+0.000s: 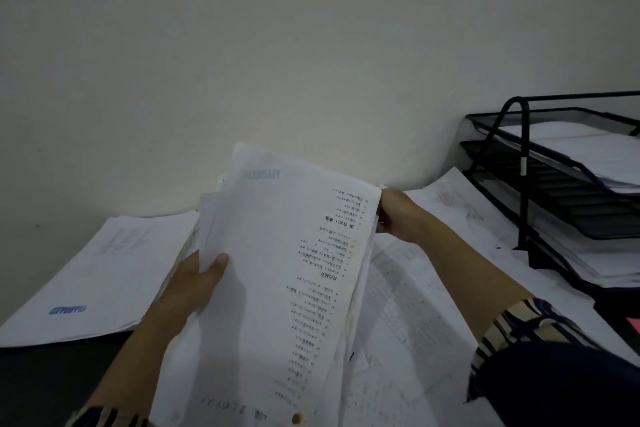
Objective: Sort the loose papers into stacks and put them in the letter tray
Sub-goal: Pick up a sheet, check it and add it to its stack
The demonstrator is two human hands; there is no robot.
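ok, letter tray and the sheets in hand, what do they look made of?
Letter tray: looks like black-coated metal, with a tubular frame and fine mesh shelves; matte finish, though painted wire versus plastic can't be settled for sure. Held sheets: thin white office paper, matte; they bend where the left hand and right hand grip them, and a blue stamp shows faintly through one.

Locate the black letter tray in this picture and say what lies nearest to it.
In the head view the letter tray stands at the far right against the wall, papers already in its tiers. Loose papers lie beside its base, just beyond the right hand.
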